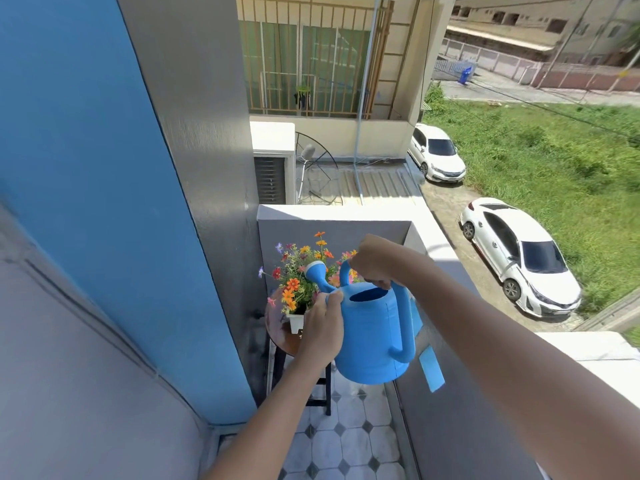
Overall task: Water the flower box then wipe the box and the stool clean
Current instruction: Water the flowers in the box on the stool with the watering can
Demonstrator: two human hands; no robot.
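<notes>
right hand [372, 263] clenched on the blue plastic watering can's [372, 336] top handle, left hand [322, 327] cupping its side; probably water-heavy, sloshy, above the white flower box [295, 320].

One watering can [372, 336], one flower box [295, 319], one stool [287, 341], two hands, two white cars, possibly more beyond view.

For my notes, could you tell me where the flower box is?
Centre of the head view: the flower box sits on the round stool against the grey wall, behind the watering can.
</notes>
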